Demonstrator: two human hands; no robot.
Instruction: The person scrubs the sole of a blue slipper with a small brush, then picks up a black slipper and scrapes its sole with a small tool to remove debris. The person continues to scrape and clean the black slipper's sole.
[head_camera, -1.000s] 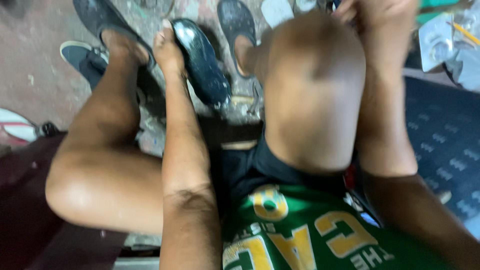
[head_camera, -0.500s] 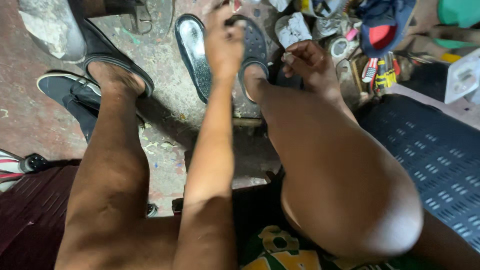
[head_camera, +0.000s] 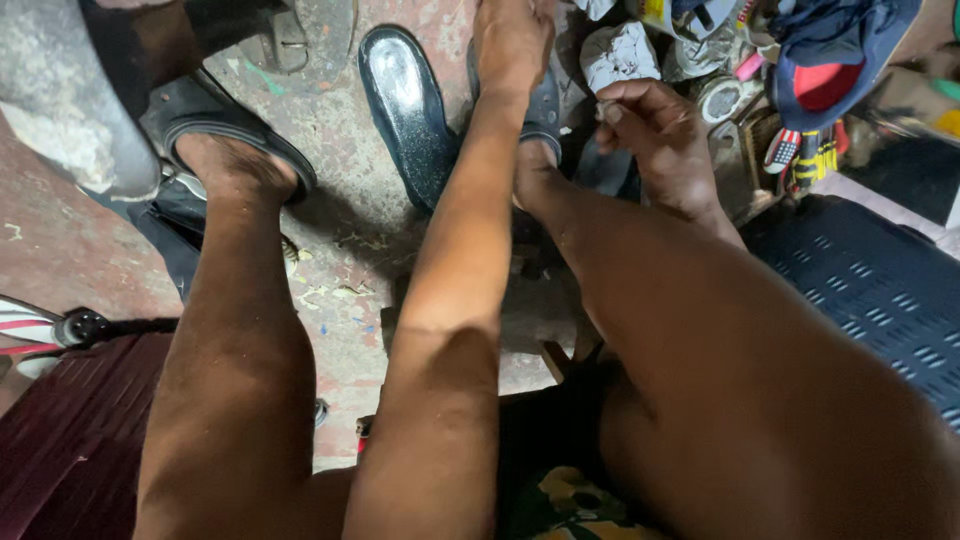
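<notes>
Stained concrete floor (head_camera: 340, 140) fills the frame. Your left hand (head_camera: 512, 40), top centre, presses on a dark sandal (head_camera: 545, 100); its grip is unclear. Your right hand (head_camera: 655, 135), just right, is curled half-closed, apparently empty. A glossy black sole (head_camera: 405, 110) lies lengthwise immediately left.

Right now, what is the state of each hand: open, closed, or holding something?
Left hand: reaches down onto a dark shoe; the grip cannot be told.
Right hand: fingers curled closed beside the same shoe; what they hold cannot be told.

Stained concrete floor (head_camera: 340, 130) — on it a glossy black shoe (head_camera: 405, 110), scattered scraps (head_camera: 330, 292), dark ribbed mat (head_camera: 870, 290)
</notes>
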